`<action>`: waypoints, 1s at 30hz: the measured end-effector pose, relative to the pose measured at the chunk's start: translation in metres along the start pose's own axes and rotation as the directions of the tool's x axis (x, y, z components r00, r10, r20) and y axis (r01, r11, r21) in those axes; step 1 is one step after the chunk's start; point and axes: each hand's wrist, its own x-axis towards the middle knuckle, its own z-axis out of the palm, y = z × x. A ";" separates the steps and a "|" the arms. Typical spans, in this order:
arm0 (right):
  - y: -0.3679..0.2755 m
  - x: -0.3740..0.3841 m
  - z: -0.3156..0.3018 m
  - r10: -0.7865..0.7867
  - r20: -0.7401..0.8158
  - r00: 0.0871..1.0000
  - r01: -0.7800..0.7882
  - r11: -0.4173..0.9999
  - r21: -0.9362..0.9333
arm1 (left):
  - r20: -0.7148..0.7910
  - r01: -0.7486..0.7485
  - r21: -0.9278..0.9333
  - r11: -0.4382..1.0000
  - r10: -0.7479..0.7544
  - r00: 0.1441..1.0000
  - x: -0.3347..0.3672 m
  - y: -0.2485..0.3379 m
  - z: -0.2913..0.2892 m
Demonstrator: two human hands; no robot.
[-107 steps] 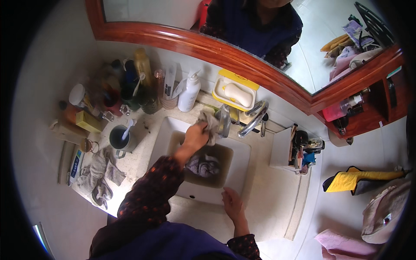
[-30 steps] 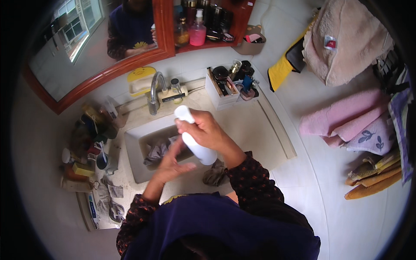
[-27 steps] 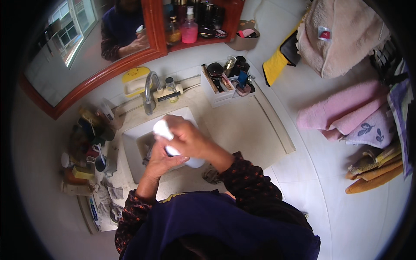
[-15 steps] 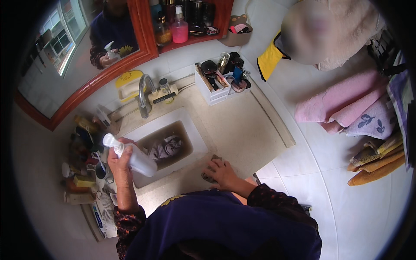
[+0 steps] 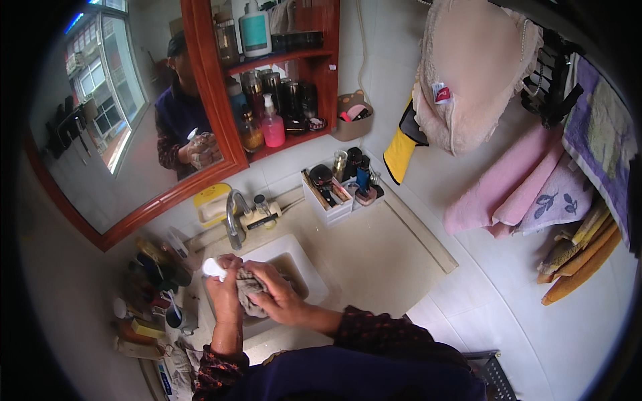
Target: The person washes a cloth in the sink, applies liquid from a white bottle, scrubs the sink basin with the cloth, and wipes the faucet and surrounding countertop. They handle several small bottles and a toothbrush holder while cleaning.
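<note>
From my post I'm watching both hands working close together over the near left part of the sink [image 5: 316,274]. The left fingers [image 5: 231,263] are clamping around a white bottle [image 5: 213,269]; its pump top is poking out just left of them, while most of its body is hiding behind the hand. The right fingers [image 5: 266,274] are closing on a bunched grey-brown cloth [image 5: 249,289], which is hanging between the two hands and sitting right against the left fingers; I'm not able to tell whether it is touching the bottle.

Murky water [image 5: 299,286] is showing in the basin, just right of the right fingers. Beyond the fingers, the curved tap [image 5: 233,220] is standing at the back of the sink, and a yellow soap dish [image 5: 212,204] is resting behind it. Farther off to their right, a white box [image 5: 336,215] full of small items is standing on the pale bench [image 5: 374,267]. Left of the left fingers, a mug [image 5: 179,319] is holding a toothbrush, and a second grey cloth [image 5: 179,364] is lying nearer the body. Well to the right of the fingers, I'm seeing pink towels [image 5: 495,184] hanging along the wall.
</note>
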 end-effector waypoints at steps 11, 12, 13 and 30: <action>0.059 -0.033 0.008 0.406 0.059 0.912 -0.410 0.906 0.100 | 0.093 -0.069 -0.109 0.992 0.079 0.993 -0.009 0.056 -0.015; 0.060 -0.028 0.005 0.443 0.138 0.886 -0.461 0.871 0.168 | 0.193 -0.060 -0.097 0.994 0.078 0.978 -0.009 0.057 -0.014; 0.062 -0.021 0.001 0.469 0.218 0.856 -0.512 0.828 0.230 | 0.293 -0.053 -0.083 0.995 0.076 0.953 -0.010 0.058 -0.010; 0.088 -0.044 -0.019 0.401 0.555 0.729 -0.568 0.806 0.164 | 0.324 -0.311 0.068 0.948 0.274 0.906 0.005 0.085 0.002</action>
